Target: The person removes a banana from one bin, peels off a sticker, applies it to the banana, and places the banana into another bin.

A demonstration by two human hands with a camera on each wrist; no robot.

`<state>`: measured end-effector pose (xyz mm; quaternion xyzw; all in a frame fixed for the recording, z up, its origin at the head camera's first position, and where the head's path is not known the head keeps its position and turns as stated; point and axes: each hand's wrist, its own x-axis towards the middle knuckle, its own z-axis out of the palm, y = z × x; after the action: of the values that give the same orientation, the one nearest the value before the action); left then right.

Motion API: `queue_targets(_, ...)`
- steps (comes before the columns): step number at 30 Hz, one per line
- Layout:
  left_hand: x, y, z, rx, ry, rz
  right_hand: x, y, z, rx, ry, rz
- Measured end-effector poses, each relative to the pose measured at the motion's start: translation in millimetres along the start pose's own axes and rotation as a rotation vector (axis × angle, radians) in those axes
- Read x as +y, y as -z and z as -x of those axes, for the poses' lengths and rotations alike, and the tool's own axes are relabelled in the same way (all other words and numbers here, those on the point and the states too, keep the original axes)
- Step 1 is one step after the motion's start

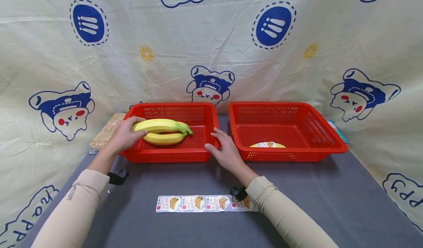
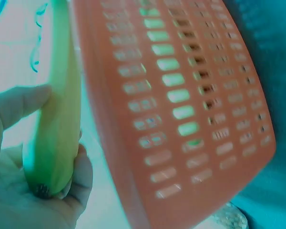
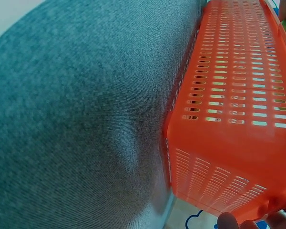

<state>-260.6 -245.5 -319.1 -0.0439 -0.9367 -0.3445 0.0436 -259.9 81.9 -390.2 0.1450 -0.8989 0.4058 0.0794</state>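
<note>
A bunch of yellow bananas (image 1: 158, 125) with greenish stems lies in the left red basket (image 1: 185, 156), stems to the right. My left hand (image 1: 127, 133) reaches over that basket's left end and grips a banana (image 2: 57, 119) near its dark tip, thumb on one side and fingers on the other. At the basket's right end, my right hand (image 1: 226, 150) holds the rim by the front corner. In the right wrist view, only its fingertips (image 3: 229, 221) show, by the basket's short wall (image 3: 214, 176).
Right of it stands a second red basket (image 1: 297, 154), where a yellow item with a banana label (image 1: 267, 144) shows above the front rim. A strip of banana stickers (image 1: 198, 203) lies on the grey tabletop (image 1: 148, 182). Behind the left arm sits a bag of grains (image 1: 107, 132).
</note>
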Motion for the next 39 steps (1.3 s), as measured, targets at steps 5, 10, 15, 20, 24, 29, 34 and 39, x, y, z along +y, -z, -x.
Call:
queue_targets(5, 13.8, -1.9, 20.1, 0.108, -0.026, 0.071, 0.6, -0.4, 0.1, -0.006, -0.002, -0.001)
queue_targets(10, 25.5, -12.0, 43.9, 0.253, -0.061, 0.112, 0.0, 0.6, -0.1, -0.009, 0.0, -0.006)
queue_targets(15, 29.7, -28.8, 66.0, 0.367, -0.122, 0.155, -1.1, 2.0, -0.4, -0.011, 0.01, -0.02)
queue_targets(20, 28.1, -51.0, 83.9, 0.414, -0.222, 0.172, -1.6, 1.5, -0.5, -0.01, 0.001, -0.023)
queue_targets(24, 26.6, -70.5, 95.1, 0.436, -0.297, 0.195, -0.8, 1.1, -0.6, -0.012, -0.005, -0.022)
queue_targets(29, 23.2, -93.1, 105.4, 0.435, -0.332, 0.209, -0.9, 1.7, -0.5, -0.017, -0.005, -0.013)
queue_targets(34, 16.8, -113.9, 112.7, 0.352, -0.3, 0.174, -1.6, 2.9, -0.2, -0.025, -0.004, -0.012)
queue_targets(39, 17.9, -128.3, 112.3, 0.231, -0.228, 0.13, -2.4, 3.5, 0.3, -0.035, -0.009, -0.012)
